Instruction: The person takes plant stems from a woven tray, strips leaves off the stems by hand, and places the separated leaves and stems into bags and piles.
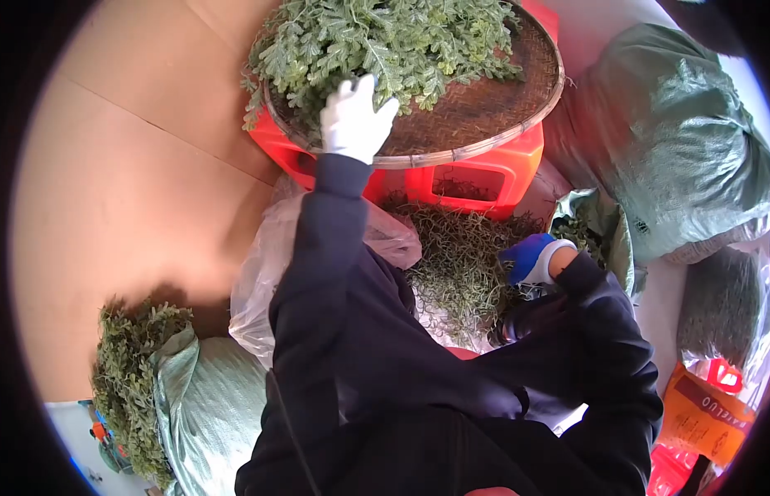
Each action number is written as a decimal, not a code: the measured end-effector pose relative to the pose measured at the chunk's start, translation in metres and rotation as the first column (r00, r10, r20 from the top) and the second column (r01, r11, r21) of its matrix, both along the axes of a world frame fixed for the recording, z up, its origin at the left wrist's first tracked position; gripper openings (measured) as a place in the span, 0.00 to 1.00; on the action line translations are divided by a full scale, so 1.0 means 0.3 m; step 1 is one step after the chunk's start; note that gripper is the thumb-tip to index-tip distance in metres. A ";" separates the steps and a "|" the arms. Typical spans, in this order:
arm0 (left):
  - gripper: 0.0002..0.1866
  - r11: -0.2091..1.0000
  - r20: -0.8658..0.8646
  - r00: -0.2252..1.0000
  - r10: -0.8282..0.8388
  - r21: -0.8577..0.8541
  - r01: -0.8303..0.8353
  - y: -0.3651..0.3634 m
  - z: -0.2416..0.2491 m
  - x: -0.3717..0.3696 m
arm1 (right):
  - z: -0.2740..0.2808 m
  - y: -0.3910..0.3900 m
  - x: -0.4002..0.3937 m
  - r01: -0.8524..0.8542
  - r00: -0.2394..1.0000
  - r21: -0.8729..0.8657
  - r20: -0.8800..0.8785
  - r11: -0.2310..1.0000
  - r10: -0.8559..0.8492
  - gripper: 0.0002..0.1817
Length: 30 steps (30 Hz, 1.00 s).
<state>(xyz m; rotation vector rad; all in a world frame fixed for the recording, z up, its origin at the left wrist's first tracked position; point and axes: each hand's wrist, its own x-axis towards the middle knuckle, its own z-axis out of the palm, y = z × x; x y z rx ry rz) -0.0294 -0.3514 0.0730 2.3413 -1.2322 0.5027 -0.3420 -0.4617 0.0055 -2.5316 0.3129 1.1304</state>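
Note:
A round woven tray (484, 112) carries a heap of pale green leafy artificial sprigs (393, 50). My left hand (356, 121), in a white glove, is over the tray's near left rim. Its fingers are apart and reach the lower edge of the sprigs. Lower right, my right hand (530, 258) wears a blue and white glove. It is curled closed at the right side of a pile of thin, dark green stems (459, 264). What its fingers hold, if anything, is hidden.
Red plastic stools (517, 169) support the tray. Clear plastic sheeting (257, 306) hangs left of my legs. A large green sack (658, 140) and an open green bag (621, 240) stand right. Another sack (211, 397) with foliage lies lower left, near an orange box (703, 417) at lower right.

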 end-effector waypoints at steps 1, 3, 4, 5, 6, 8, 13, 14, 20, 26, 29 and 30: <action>0.26 0.997 -0.067 0.996 0.055 0.066 -0.050 -0.041 -0.049 -0.004 | 0.009 0.003 -0.004 0.007 1.000 0.002 0.017 1.000 -0.007 0.30; 0.23 0.994 -0.031 0.997 0.072 0.082 -0.069 -0.081 -0.191 0.029 | 0.032 0.001 -0.007 0.020 0.999 0.002 0.042 1.000 -0.020 0.28; 0.22 0.998 -0.067 0.996 0.058 0.022 -0.057 -0.084 -0.183 0.034 | 0.047 -0.001 -0.010 0.023 0.999 0.002 0.048 1.000 -0.023 0.27; 0.21 0.998 -0.102 0.994 0.040 -0.035 -0.044 -0.082 -0.177 0.038 | 0.051 0.001 -0.014 0.028 0.998 0.004 0.053 1.000 -0.029 0.27; 0.20 0.995 -0.137 0.990 0.019 -0.093 -0.032 -0.082 -0.165 0.036 | 0.042 0.000 -0.021 0.039 0.998 0.007 0.045 0.999 -0.040 0.28; 0.12 0.983 -0.058 0.994 0.093 -0.154 -0.101 -0.082 -0.086 -0.058 | 0.029 -0.019 -0.023 0.056 0.998 -0.002 0.039 0.998 -0.056 0.32; 0.10 0.952 -0.047 0.999 -0.021 -0.306 0.005 -0.063 -0.008 -0.136 | 0.039 -0.020 -0.007 0.038 0.998 -0.003 0.048 0.999 -0.038 0.31; 0.11 0.941 -0.015 1.000 0.026 -0.338 -0.029 -0.081 0.016 -0.124 | 0.044 -0.019 -0.002 0.039 0.998 -0.005 0.053 0.999 -0.039 0.30; 0.29 0.961 -0.438 0.891 -0.117 -0.277 -0.009 -0.229 -0.004 0.093 | 0.022 -0.005 -0.002 0.043 0.997 -0.005 0.071 0.999 -0.043 0.30; 0.12 0.841 -0.348 0.805 -0.481 -0.444 0.310 -0.156 0.046 -0.160 | 0.048 -0.036 0.008 0.068 0.969 0.042 0.234 0.997 -0.076 0.27; 0.07 0.794 -0.183 0.794 -0.579 -0.345 0.500 -0.047 0.142 -0.373 | 0.077 -0.065 0.007 0.158 0.707 0.375 0.603 0.913 -0.370 0.23; 0.07 0.775 -0.212 0.750 -0.627 -0.268 0.572 -0.022 0.148 -0.423 | 0.066 -0.072 0.011 0.126 0.484 0.575 0.675 0.808 -0.556 0.23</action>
